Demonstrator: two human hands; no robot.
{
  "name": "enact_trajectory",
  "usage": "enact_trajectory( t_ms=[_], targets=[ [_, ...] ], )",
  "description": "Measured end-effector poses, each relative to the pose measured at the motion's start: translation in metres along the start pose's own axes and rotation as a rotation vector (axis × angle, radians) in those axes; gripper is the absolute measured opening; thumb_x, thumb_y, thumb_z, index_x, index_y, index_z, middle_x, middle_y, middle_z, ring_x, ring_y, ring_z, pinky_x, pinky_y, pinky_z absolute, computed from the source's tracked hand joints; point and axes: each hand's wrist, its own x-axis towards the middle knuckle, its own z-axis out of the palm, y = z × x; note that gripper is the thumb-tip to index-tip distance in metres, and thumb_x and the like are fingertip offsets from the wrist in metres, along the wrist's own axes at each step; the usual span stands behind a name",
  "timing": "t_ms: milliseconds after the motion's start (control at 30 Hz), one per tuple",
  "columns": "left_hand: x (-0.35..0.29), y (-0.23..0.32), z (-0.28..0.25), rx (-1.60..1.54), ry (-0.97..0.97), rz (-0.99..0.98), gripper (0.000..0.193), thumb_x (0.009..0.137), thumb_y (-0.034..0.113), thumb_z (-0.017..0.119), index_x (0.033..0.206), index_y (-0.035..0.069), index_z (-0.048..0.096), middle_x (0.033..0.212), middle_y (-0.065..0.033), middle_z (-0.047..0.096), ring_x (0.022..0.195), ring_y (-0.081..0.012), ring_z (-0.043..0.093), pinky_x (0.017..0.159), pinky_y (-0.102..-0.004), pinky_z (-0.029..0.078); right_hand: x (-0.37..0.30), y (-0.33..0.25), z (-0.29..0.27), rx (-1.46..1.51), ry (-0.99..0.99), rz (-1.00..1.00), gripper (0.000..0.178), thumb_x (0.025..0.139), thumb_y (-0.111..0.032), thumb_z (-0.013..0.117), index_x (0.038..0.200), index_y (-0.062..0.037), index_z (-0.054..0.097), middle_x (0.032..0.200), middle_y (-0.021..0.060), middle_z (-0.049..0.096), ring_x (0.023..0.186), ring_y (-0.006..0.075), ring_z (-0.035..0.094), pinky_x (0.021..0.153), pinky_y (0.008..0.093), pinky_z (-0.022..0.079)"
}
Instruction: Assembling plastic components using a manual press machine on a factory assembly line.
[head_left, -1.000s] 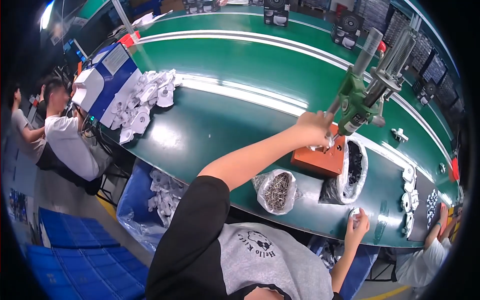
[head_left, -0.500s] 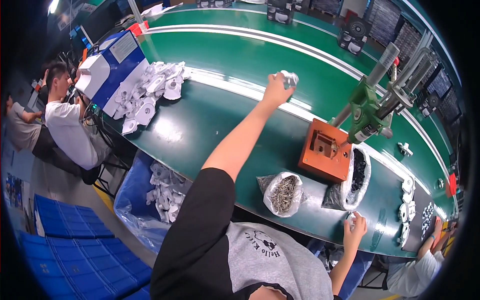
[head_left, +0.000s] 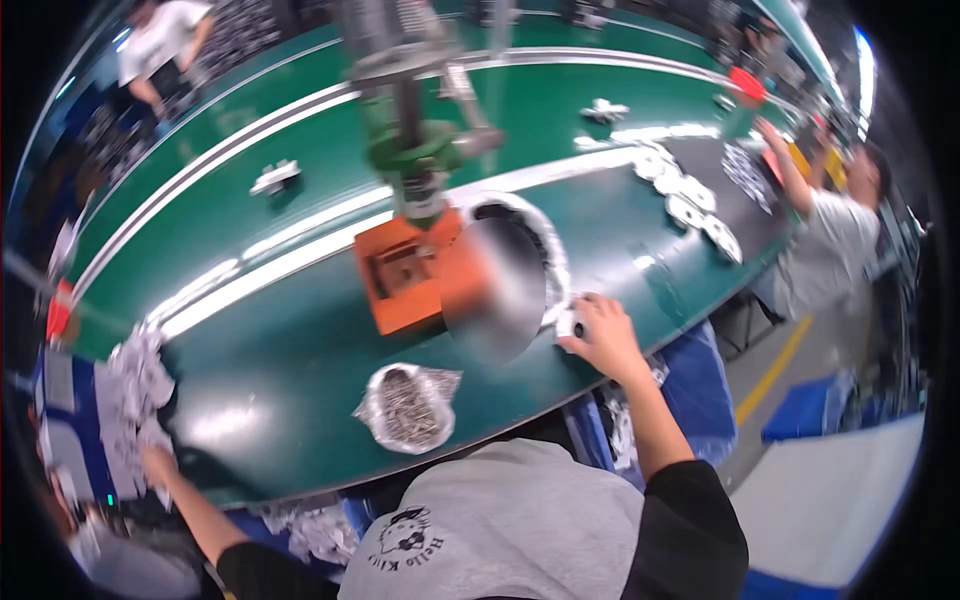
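At the far left, my left hand (head_left: 158,465) reaches to the near side of a heap of white plastic parts (head_left: 140,375). Motion blur smears its fingers, so their grip cannot be made out. Right of the middle, my right hand (head_left: 608,338) has its fingers closed round a small white plastic part (head_left: 568,328) with a dark spot on it, low over the table. Beside that hand lies a bag of black pieces (head_left: 553,255), partly covered by a blurred patch. A clear bag of metal screws (head_left: 408,408) sits open on the table between my hands.
A green press (head_left: 415,165) stands over an orange block fixture (head_left: 400,275). White parts (head_left: 275,177) rest on the green conveyor (head_left: 330,150). White round parts (head_left: 690,200) line the table's right side, near a co-worker (head_left: 835,230). Blue-lined bins stand below the table's near edge.
The view has swung right. My left hand, which held a white part out at the conveyor, is now at the heap on the left. A white part lies on the conveyor behind the press.
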Motion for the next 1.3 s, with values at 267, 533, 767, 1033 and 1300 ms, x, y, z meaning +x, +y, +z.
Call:
enact_trajectory(
  t_ms=[267,533,767,1033,1300],
  targets=[
    [-0.001,0.114,-0.049,-1.008,-0.483,0.009,0.049,0.084,0.026,0.064,0.122,0.000,0.048,0.110,-0.0188,0.059,0.100,-0.0315,0.059,0.075,-0.0457,0.052,-0.026,-0.005,-0.013,0.091,0.066,-0.008,0.070,0.063,-0.027,0.079,0.125,-0.0086,0.052,0.122,0.0092,0.054,0.109,0.0346,0.048,0.095,0.0409,0.041],
    [-0.169,0.217,-0.231,-2.018,-1.107,0.275,0.043,0.088,0.019,0.059,0.128,0.009,0.047,0.123,-0.0090,0.055,0.109,-0.0270,0.056,0.072,-0.0473,0.052,-0.009,-0.047,-0.056,0.667,0.230,-0.134,0.070,0.063,-0.019,0.079,0.126,-0.0054,0.051,0.132,0.0175,0.047,0.122,0.0327,0.047,0.101,0.0378,0.038],
    [-0.326,0.312,-0.398,-2.023,-1.965,0.593,0.039,0.094,0.018,0.048,0.128,0.002,0.040,0.121,-0.0141,0.055,0.106,-0.0302,0.060,0.074,-0.0534,0.057,0.008,-0.135,-0.059,0.792,0.290,-0.637,0.076,0.063,-0.020,0.081,0.130,-0.0059,0.048,0.138,0.0198,0.042,0.124,0.0356,0.043,0.101,0.0434,0.037],
    [-0.416,0.317,-0.404,-2.101,-0.751,1.049,0.038,0.098,0.009,0.046,0.132,-0.003,0.033,0.117,-0.0146,0.054,0.103,-0.0176,0.056,0.089,-0.0300,0.045,0.006,-0.169,-0.031,1.638,-0.142,-0.171,0.072,0.084,-0.019,0.068,0.142,-0.0041,0.028,0.131,0.0108,0.045,0.116,0.0208,0.050,0.096,0.0331,0.043],
    [-0.419,0.324,-0.384,-2.007,-0.692,1.048,0.024,0.098,0.006,0.042,0.120,-0.002,0.036,0.113,-0.0155,0.053,0.098,-0.0146,0.055,0.084,-0.0291,0.045,0.011,-0.170,-0.017,1.622,-0.131,-0.180,0.070,0.086,-0.019,0.067,0.142,-0.0042,0.028,0.130,0.0113,0.048,0.117,0.0207,0.050,0.098,0.0346,0.042]
  ],
)
